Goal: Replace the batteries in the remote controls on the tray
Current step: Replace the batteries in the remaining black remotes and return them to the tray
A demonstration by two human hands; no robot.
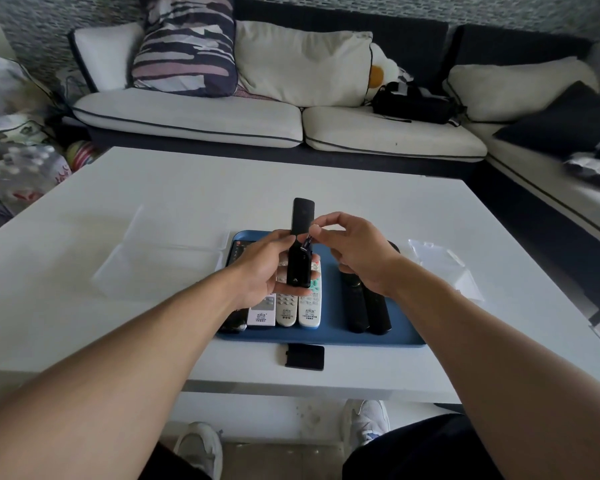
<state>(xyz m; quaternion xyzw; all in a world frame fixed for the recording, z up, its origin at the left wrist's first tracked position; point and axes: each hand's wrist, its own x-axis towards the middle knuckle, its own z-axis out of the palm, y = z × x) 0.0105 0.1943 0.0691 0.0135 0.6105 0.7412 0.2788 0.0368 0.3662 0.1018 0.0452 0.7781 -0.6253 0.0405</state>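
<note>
On table (125, 209): tray (329, 336) at centre-front w/ remotes in a row — three side by side (284, 311) left of two more (368, 310). Held remote (300, 244) above tray, betw. left hand (260, 268) & right hand (357, 251). Battery cover (305, 356) just in front of tray. Sofa (291, 123) behind table.

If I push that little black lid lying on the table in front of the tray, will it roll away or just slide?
The black lid looks flat and thin, so it would probably slide, not roll. The white table looks smooth and glossy, so even a light push might send it skidding. It lies near the table's front edge, so it could drop off.
</note>
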